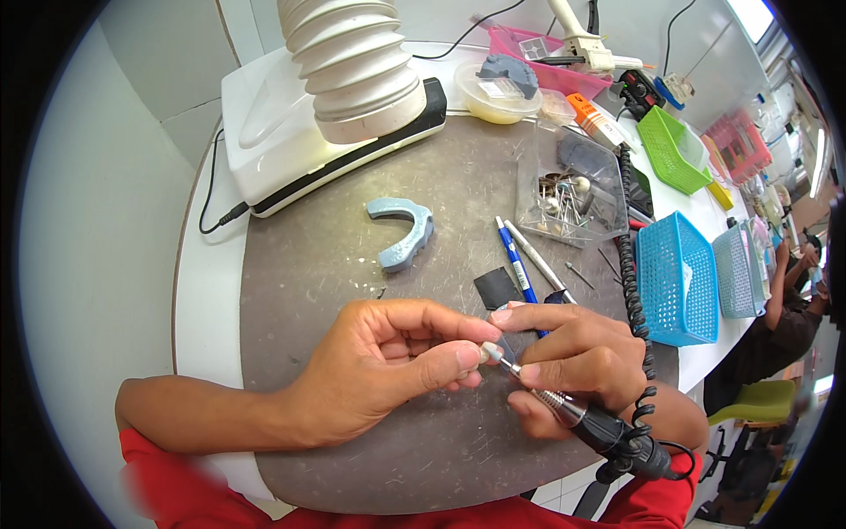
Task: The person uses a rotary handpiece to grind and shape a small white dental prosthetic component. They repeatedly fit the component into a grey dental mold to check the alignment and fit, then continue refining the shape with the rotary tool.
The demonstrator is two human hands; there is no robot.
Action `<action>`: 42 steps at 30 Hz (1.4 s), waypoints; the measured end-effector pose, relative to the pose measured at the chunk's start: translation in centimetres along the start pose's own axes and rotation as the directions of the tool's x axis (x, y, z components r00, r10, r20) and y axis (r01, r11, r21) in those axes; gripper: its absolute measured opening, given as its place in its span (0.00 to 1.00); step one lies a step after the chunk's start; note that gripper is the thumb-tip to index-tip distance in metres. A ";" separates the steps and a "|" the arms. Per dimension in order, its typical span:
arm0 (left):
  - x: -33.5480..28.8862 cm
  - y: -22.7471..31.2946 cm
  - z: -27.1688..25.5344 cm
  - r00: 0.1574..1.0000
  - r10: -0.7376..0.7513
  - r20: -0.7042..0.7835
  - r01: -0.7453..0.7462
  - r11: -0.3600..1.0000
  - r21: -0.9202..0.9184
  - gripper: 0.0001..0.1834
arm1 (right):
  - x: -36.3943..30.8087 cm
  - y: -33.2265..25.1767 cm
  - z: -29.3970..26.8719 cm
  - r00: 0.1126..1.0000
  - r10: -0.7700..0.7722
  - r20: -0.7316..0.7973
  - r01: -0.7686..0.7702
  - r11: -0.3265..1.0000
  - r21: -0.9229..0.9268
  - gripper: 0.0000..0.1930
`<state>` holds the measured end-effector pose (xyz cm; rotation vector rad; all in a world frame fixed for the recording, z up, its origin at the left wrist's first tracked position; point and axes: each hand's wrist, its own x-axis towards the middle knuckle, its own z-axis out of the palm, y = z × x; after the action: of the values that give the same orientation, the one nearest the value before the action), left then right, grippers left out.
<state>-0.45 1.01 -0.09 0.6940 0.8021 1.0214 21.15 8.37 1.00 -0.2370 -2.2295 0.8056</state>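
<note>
My right hand [577, 357] is closed around a black and silver rotary handpiece [608, 432], gripping it near its metal nose like a pen. A pale grey grinding tip [493, 351] sticks out of the handpiece toward my left hand [397, 361]. Thumb and forefinger of the left hand pinch a small, tooth-coloured piece, possibly a dental crown, mostly hidden by the fingertips. The tip appears to touch that piece. Beyond the left hand, a light blue horseshoe-shaped dental model [405, 234] lies on the grey mat [326, 291].
A white ribbed suction hose [352, 70] hangs over a white machine [264, 123]. Pens [518, 264] and a dark square [498, 288] lie past my right hand. A clear box of burs [564, 198], a coiled cord [627, 247] and a blue basket [677, 278] stand at the right. Another person [762, 344] sits far right.
</note>
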 end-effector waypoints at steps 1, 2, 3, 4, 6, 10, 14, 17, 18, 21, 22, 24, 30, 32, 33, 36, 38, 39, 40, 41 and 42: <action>0.0 0.0 0.0 1.000 0.000 0.003 0.000 1.000 0.001 0.12 | 0.1 -0.1 0.0 1.000 -0.003 -0.002 0.003 1.000 0.000 0.17; 0.0 0.0 0.0 1.000 0.000 0.006 0.000 1.000 0.001 0.12 | 0.1 -0.2 0.0 1.000 -0.006 -0.005 0.006 1.000 0.000 0.17; 0.0 -0.1 0.0 1.000 0.001 -0.002 -0.001 1.000 0.001 0.12 | 0.0 0.0 0.1 1.000 -0.009 -0.013 0.009 1.000 -0.004 0.17; 0.0 -0.1 0.1 1.000 0.002 -0.009 -0.002 1.000 0.000 0.12 | -0.1 0.3 0.2 1.000 -0.013 -0.022 0.013 1.000 -0.008 0.17; 0.0 -0.1 0.1 1.000 0.005 -0.009 -0.005 1.000 0.003 0.12 | 0.0 0.3 0.2 1.000 -0.019 -0.025 0.019 1.000 -0.007 0.17; 0.0 0.0 0.1 1.000 -0.004 -0.005 0.004 1.000 0.011 0.12 | -0.1 0.2 0.1 1.000 -0.013 -0.020 0.013 1.000 -0.005 0.17; 0.0 0.1 0.0 1.000 -0.012 0.003 0.012 1.000 0.003 0.12 | 0.1 0.0 0.0 1.000 -0.010 0.004 0.010 1.000 0.007 0.17; 0.0 0.1 0.1 1.000 -0.018 -0.007 0.018 1.000 -0.007 0.12 | -0.2 0.3 0.1 1.000 -0.008 -0.025 0.008 1.000 -0.013 0.17; 0.0 0.0 0.1 1.000 -0.014 -0.002 0.014 1.000 -0.007 0.12 | -0.1 0.3 0.0 1.000 -0.007 -0.016 0.006 1.000 -0.002 0.17; 0.1 0.0 0.0 1.000 -0.008 0.001 0.008 1.000 -0.007 0.12 | 0.0 0.1 0.0 1.000 -0.005 -0.009 0.006 1.000 0.011 0.16; 0.0 0.0 0.1 1.000 -0.010 -0.004 0.010 1.000 -0.006 0.12 | -0.1 0.2 0.1 1.000 -0.008 -0.021 0.008 1.000 0.002 0.16; 0.0 0.1 0.1 1.000 -0.013 -0.006 0.013 1.000 -0.005 0.12 | -0.2 0.2 0.1 1.000 -0.010 -0.021 0.010 1.000 -0.002 0.16; 0.0 0.0 0.1 1.000 -0.001 -0.012 0.001 1.000 -0.001 0.12 | -0.2 0.3 0.1 1.000 -0.015 -0.020 0.015 1.000 -0.009 0.17; 0.0 0.0 0.0 1.000 -0.002 -0.006 0.002 1.000 -0.003 0.12 | 0.0 0.2 0.0 1.000 -0.018 -0.005 0.018 1.000 0.007 0.17; 0.0 0.0 0.0 1.000 -0.005 -0.006 0.005 1.000 -0.006 0.12 | -0.1 0.3 0.0 1.000 -0.015 -0.017 0.015 1.000 -0.002 0.17; 0.0 0.1 0.1 1.000 -0.007 -0.004 0.007 1.000 -0.012 0.12 | -0.2 0.5 0.1 0.999 -0.013 -0.037 0.012 1.000 -0.018 0.17; 0.0 0.2 0.2 1.000 0.001 0.001 -0.001 1.000 -0.013 0.12 | -0.3 0.4 -0.1 0.999 -0.018 -0.029 0.018 1.000 -0.013 0.18; 0.0 0.1 0.2 1.000 0.001 -0.001 -0.001 1.000 -0.011 0.12 | -0.2 0.4 -0.1 1.000 -0.022 -0.022 0.021 1.000 -0.010 0.17; 0.0 0.1 0.1 1.000 0.001 -0.003 -0.001 1.000 -0.010 0.12 | 0.0 0.2 -0.1 1.000 -0.025 -0.015 0.025 1.000 -0.007 0.17; 0.0 0.1 0.1 1.000 0.001 -0.005 -0.001 1.000 -0.008 0.12 | 0.0 0.2 -0.1 1.000 -0.029 -0.007 0.029 1.000 -0.004 0.17; 0.0 0.1 0.1 1.000 -0.003 -0.006 0.003 1.000 -0.009 0.12 | 0.0 0.2 0.0 1.000 -0.027 -0.015 0.027 1.000 -0.011 0.17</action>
<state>-0.38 1.03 0.04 0.6819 0.8032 1.0248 21.16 8.54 0.89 -0.2173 -2.2187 0.7746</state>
